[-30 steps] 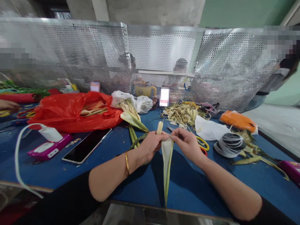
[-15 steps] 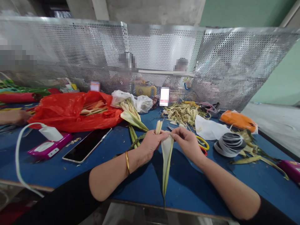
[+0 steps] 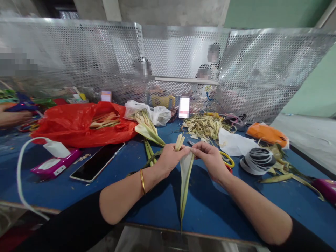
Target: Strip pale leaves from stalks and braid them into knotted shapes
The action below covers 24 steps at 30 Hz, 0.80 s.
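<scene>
My left hand [image 3: 172, 159] is closed round the top of a long pale green husk leaf [image 3: 186, 189], with its thumb pressed near the upper edge. Short pale stalks [image 3: 180, 141] stick up from the same hand. Close beside it, my right hand [image 3: 208, 155] pinches the leaf's upper right edge between thumb and fingers. The leaf hangs down to a thin tip over the table's front. Behind my right hand lie scissors with yellow and red handles [image 3: 228, 159]. Green stems and husks [image 3: 148, 131] rest just beyond my left hand.
On the blue table [image 3: 217, 217] are a red bag [image 3: 63, 120] of husks, a phone [image 3: 98, 162], a purple power strip [image 3: 59, 164] and a husk scrap pile [image 3: 207, 126]. To the right sits a white string spool [image 3: 257, 161]. A co-worker's hand [image 3: 15, 119] holds a blue tool at left.
My hands stay on the leaf, whose hanging tip has swung slightly left. At far left, the co-worker's hand has risen and now shows a blue tool. Another person appears behind the mesh.
</scene>
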Each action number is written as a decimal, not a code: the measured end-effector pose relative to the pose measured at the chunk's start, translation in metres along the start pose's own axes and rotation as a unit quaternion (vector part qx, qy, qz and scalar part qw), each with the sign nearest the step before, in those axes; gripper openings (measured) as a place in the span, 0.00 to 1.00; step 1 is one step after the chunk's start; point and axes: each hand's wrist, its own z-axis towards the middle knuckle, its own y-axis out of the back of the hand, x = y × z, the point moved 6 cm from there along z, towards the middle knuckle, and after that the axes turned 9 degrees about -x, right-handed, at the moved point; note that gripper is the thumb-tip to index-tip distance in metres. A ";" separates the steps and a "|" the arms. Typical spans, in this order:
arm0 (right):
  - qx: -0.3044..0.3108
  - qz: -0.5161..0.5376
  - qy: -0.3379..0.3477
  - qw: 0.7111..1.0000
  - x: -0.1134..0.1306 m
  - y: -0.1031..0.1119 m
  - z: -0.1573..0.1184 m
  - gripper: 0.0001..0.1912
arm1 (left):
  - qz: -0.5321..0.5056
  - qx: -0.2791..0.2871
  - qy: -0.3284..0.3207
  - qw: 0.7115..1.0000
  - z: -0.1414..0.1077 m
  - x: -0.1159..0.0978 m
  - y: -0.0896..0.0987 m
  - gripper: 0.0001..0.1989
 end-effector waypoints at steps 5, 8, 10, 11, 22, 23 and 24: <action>0.009 0.008 0.007 1.000 0.003 0.000 0.000 0.10 | -0.005 -0.001 0.012 1.000 -0.001 0.002 -0.001 0.13; 0.023 -0.011 0.018 1.000 0.004 -0.003 -0.001 0.11 | -0.030 0.003 0.033 0.999 -0.001 0.005 -0.002 0.13; 0.031 -0.027 0.028 0.999 0.005 -0.004 -0.001 0.11 | -0.035 0.004 0.036 0.999 -0.002 0.005 -0.003 0.12; 0.033 -0.038 0.037 0.998 0.005 -0.004 -0.001 0.11 | -0.034 0.003 0.033 0.999 -0.002 0.004 -0.003 0.12; -0.018 -0.069 0.064 0.995 0.012 -0.001 -0.003 0.10 | -0.019 -0.022 0.009 1.000 -0.002 0.001 0.000 0.14; -0.011 -0.032 0.026 0.999 0.007 -0.002 -0.003 0.11 | -0.013 -0.024 0.004 1.000 -0.002 0.000 0.001 0.14; -0.001 0.000 -0.010 1.000 0.003 -0.004 -0.002 0.13 | -0.009 -0.025 0.000 1.000 -0.002 0.000 0.001 0.14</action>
